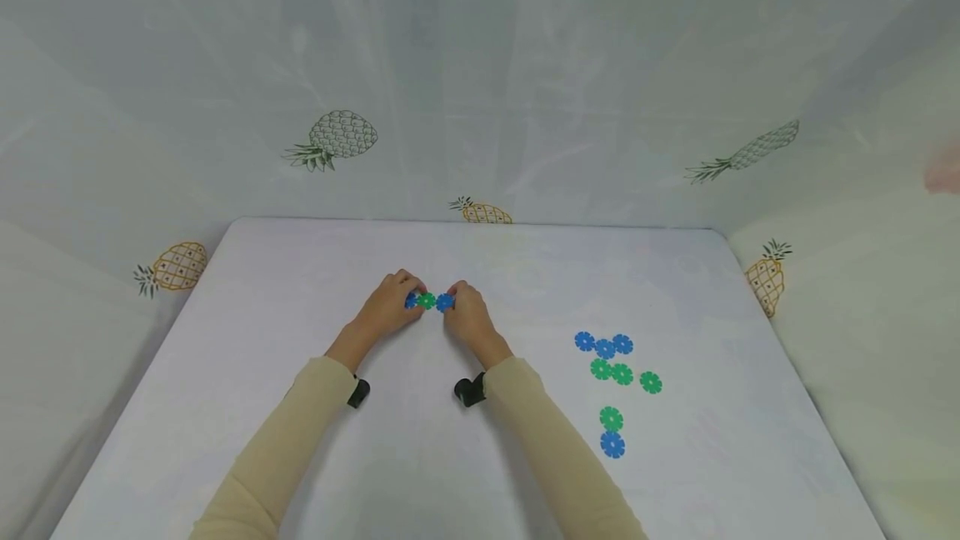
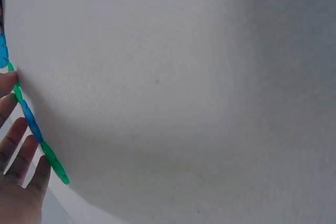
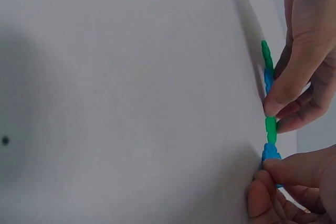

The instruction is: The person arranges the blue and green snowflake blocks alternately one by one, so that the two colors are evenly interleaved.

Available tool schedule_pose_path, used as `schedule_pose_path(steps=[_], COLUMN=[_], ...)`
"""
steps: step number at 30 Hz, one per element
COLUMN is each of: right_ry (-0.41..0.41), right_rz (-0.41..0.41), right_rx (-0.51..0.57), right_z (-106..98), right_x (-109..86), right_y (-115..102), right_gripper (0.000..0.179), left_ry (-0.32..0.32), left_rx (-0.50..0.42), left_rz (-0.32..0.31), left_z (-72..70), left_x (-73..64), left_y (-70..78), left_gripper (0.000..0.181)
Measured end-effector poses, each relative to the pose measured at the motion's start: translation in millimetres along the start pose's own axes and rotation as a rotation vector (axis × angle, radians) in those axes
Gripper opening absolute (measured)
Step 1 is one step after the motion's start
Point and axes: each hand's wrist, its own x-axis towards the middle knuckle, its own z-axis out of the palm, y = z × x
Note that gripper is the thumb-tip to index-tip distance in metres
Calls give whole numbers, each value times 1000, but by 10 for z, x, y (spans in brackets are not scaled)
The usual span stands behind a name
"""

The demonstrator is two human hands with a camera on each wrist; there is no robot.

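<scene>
Near the far middle of the table in the head view, my left hand point(image 1: 392, 302) pinches a short row of notched, flower-shaped plastic discs. Its green disc point(image 1: 426, 301) shows beside the fingertips, and a blue disc is partly covered by them. In the left wrist view the row alternates green and blue, with a green end disc point(image 2: 55, 163) beyond the fingers. My right hand point(image 1: 468, 317) pinches another blue disc point(image 1: 445, 302) between thumb and fingers. In the right wrist view this blue disc point(image 3: 271, 151) meets the row's green disc point(image 3: 271, 128) edge to edge; whether they interlock I cannot tell.
On the table's right side lie three blue discs point(image 1: 604, 348) close together, with three green discs point(image 1: 622, 374) below them. Nearer the front, a green disc point(image 1: 611, 419) touches a blue disc point(image 1: 612, 445). A pineapple-print cloth point(image 1: 480, 107) hangs behind the white table point(image 1: 300, 457).
</scene>
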Motion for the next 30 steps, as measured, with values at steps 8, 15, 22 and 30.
schedule_pose_path(steps=[8, 15, 22, 30], right_ry=[-11, 0, 3, 10], right_rz=[59, 26, 9, 41], right_rx=[-20, -22, -45, -3], right_z=[-8, -22, -17, -14], right_x=[-19, -15, 10, 21], right_y=[13, 30, 57, 68], right_gripper=[24, 24, 27, 33], left_ry=[-4, 6, 3, 2], left_rx=[-1, 7, 23, 12], left_rz=[-19, -7, -3, -5], left_z=[-13, 3, 7, -1], left_x=[-5, 4, 14, 5], left_y=[17, 13, 6, 18], left_gripper=[30, 29, 30, 29])
